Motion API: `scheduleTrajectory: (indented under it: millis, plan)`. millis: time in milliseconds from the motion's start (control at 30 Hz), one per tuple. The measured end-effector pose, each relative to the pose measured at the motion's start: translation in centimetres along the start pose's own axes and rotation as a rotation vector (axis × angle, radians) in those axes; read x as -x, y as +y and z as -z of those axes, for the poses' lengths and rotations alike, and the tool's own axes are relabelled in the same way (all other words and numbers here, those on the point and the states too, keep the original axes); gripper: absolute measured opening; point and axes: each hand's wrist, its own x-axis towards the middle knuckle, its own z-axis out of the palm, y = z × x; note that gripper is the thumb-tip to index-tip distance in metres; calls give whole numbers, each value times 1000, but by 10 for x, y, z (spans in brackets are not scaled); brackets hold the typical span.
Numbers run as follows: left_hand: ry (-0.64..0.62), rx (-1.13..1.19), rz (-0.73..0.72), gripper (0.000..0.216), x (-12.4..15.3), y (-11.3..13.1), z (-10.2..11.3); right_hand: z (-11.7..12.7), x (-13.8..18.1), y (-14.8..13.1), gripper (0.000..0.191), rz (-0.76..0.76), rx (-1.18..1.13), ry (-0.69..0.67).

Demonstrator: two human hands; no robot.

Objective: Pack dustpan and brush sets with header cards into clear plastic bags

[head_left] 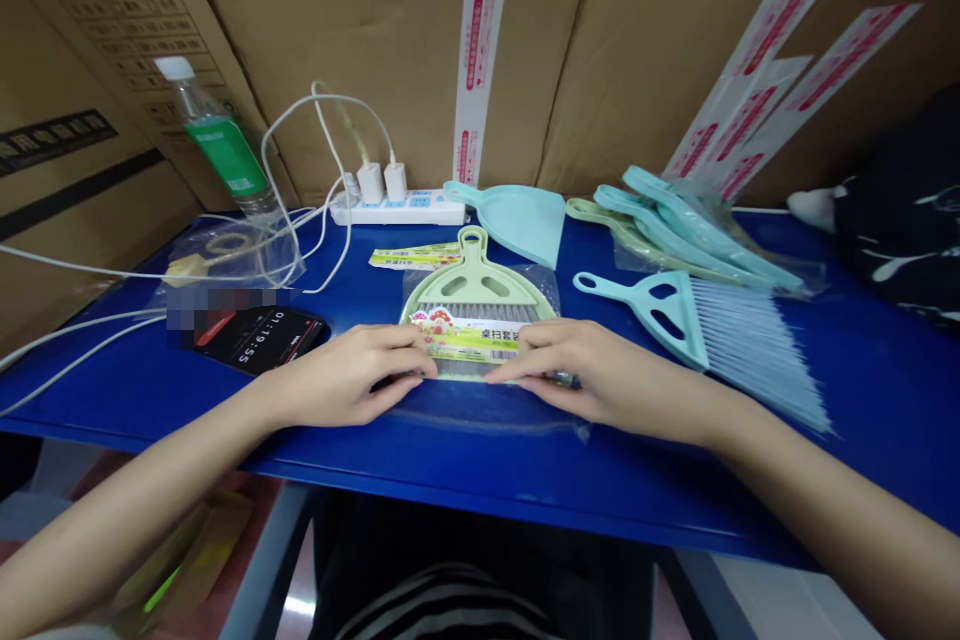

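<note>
Nearest: a clear bag [487, 417] is spread on the blue tabletop [480, 468]. Both hands are set at the near lip of the pale green dustpan-and-brush set [475, 268] — left hand [367, 375] at its left side, right hand [592, 372] at its right, the fingers and thumb of each drawn narrow. Whether plastic, card or pan is pinched cannot be told.

Step in hand, as judged: the near edge is being steadied or arranged. From this hold, even pressure at both sides seems called for, so that the label card [469, 332] is not skewed.

The set is laid flat at mid-tabletop, handle pointed away, grey bristles [495, 315] partly covered by the mushroom-printed card. Inside the bag or on it: cannot be told.

Farther out, a phone [262, 340] is seen leftward, a blue brush [697, 325] rightward. Beyond: spare cards [412, 258], a blue dustpan [521, 217], plastic-wrapped pieces [690, 232], a power strip [442, 211] — all backed by cardboard [375, 30].
</note>
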Motion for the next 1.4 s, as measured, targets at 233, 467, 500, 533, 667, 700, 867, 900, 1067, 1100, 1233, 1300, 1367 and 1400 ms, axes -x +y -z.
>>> scheduleTrajectory:
  millis: [233,467,500,533,667,700,867,900,1067,1100,1233,1300,1367,1400]
  plan:
    - [20,-101,-60,20,-1,-1,0,2,-1,-2,27,-21,-16,-14]
    - [-7,-86,-47,21,-1,0,0,4,-1,-4,30,-41,-18,-24]
    - [-14,-77,-43,21,-1,0,1,5,0,-5,30,-56,-19,-34]
    - [-22,-67,-39,21,-1,0,2,6,0,-6,29,-74,-21,-46]
    - [-100,-16,-38,20,2,2,8,13,5,-9,30,-128,-34,-71]
    - [-126,-8,-37,20,2,3,10,15,7,-9,30,-129,-34,-72]
    - [-215,-4,26,25,5,5,12,18,9,-9,30,-113,-63,-74]
    - [-218,1,34,22,5,4,12,17,9,-9,30,-123,-71,-69]
    - [-150,9,19,21,2,3,11,15,6,-9,31,-154,-73,-57]
    - [-127,6,14,21,2,2,11,15,5,-9,32,-148,-70,-63]
    - [-22,-1,26,19,0,3,10,17,5,-14,41,-152,-81,-75]
    - [21,3,42,19,-1,3,9,17,6,-16,45,-158,-81,-75]
    - [36,11,54,20,-2,3,8,16,7,-17,40,-157,-62,-72]
    - [36,13,59,20,-3,3,7,15,7,-17,35,-154,-50,-69]
